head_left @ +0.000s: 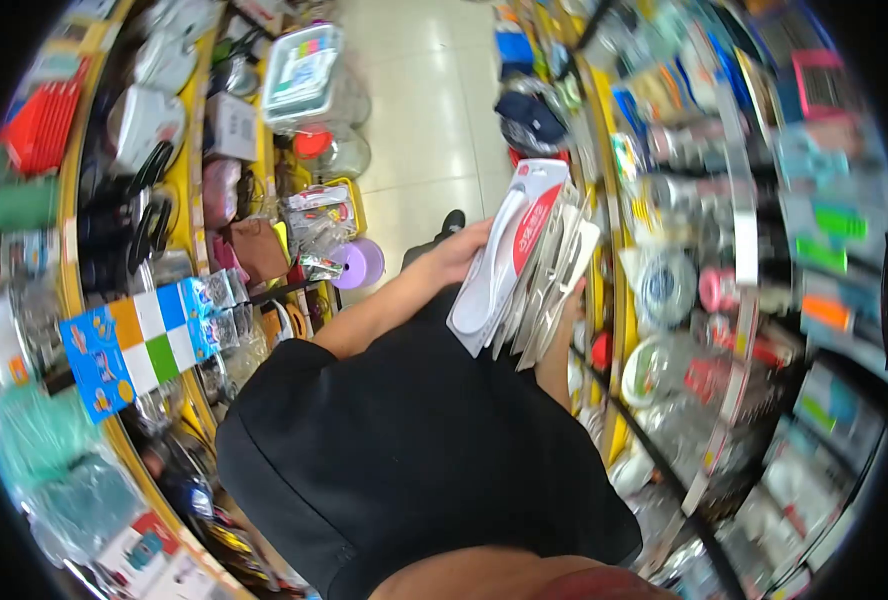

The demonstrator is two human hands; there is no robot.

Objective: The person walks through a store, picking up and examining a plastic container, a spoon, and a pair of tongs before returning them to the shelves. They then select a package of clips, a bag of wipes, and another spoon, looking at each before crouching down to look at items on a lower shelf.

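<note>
A stack of carded blister packs [554, 275] is held up in front of my chest. The nearest pack [509, 255] has a red and white card and a long white spoon-shaped utensil under clear plastic. My left hand [459, 250] grips the stack's left edge, its fingertips hidden behind the cards. At the right edge my right hand [572, 302] holds the fanned packs; most of that hand is out of sight behind them.
Crowded shelves [619, 300] of wrapped kitchenware line the right side. Packed shelves [189, 190] stand left, with a purple container [360, 264] low by the aisle. A tiled floor [414, 110] runs ahead between them. A blue patterned card [144, 345] sticks out left.
</note>
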